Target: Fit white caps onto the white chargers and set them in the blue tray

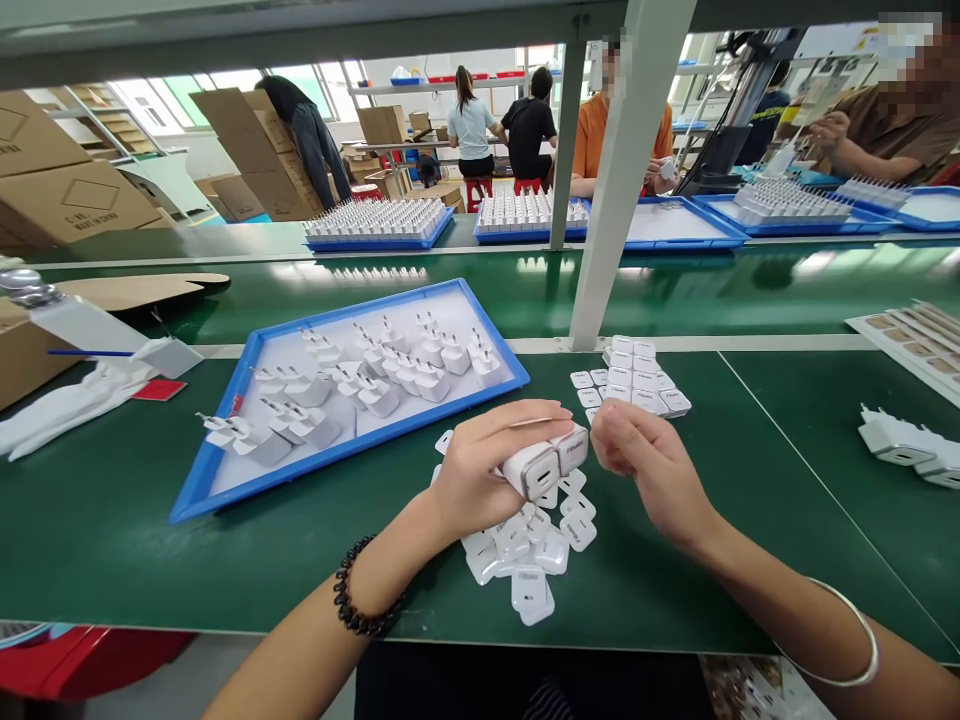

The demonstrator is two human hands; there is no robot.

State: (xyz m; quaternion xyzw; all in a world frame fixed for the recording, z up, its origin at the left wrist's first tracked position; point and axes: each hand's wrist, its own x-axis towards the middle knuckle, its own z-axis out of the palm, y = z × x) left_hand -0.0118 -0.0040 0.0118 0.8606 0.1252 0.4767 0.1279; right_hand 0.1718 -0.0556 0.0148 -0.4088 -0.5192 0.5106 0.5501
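Observation:
My left hand [469,468] is wrapped round two white wall chargers [532,472], held side by side above the bench. Their ends with the port slots face me, and grey print shows on the housing. Close by on the right, my right hand [654,470] is closed in a pinch at the chargers' end; its fingertips hide whatever is between them. Below lies a loose pile of white square end covers [529,545], some printed and slotted. Behind my right hand sit neat rows of similar covers [634,378].
A blue-rimmed tray [352,447] holds several chargers, pins up. At the far left lie a white glove [79,402] and a red square [160,389]. More chargers [900,440] lie right. A white post [611,170] rises ahead; people work beyond it.

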